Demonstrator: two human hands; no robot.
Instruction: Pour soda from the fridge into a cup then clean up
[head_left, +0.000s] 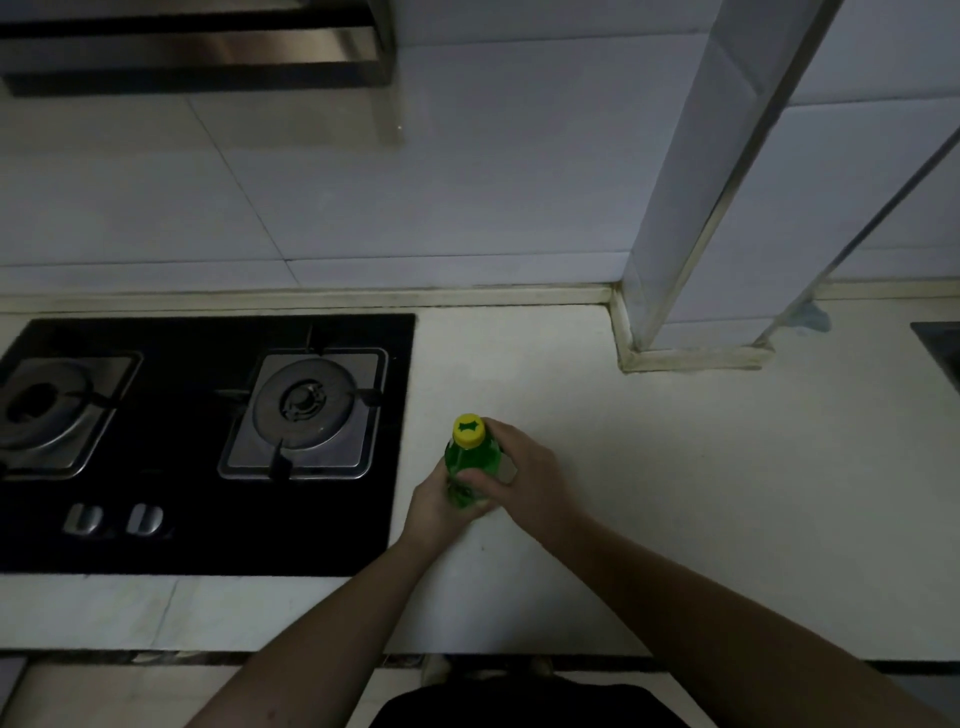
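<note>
1. The left hand (441, 512) is wrapped round the lower body of a green soda bottle (471, 467), its fingers curled about the near side, most likely to steady it against a twist
2. The right hand (522, 475) grasps the same bottle higher up, thumb across the front and fingers round the far side, just below the yellow cap (469, 431); this looks like a hold that comes before reaching up to unscrew
3. The cap is on and neither hand covers it, so I judge that opening has not begun
4. The bottle is upright, or nearly so; whether its base rests on the worktop (701, 493) or is held just above it cannot be told, as the hands hide it
5. It is over the pale worktop near its left side, just beside the right edge of the black gas hob (208, 447), a flat spot suited to pouring
6. No cup shows anywhere, so pouring is some way off
7. A tiled column (696, 208) stands at the back edge, and a dark sink corner (940, 348) shows at the far right
</note>
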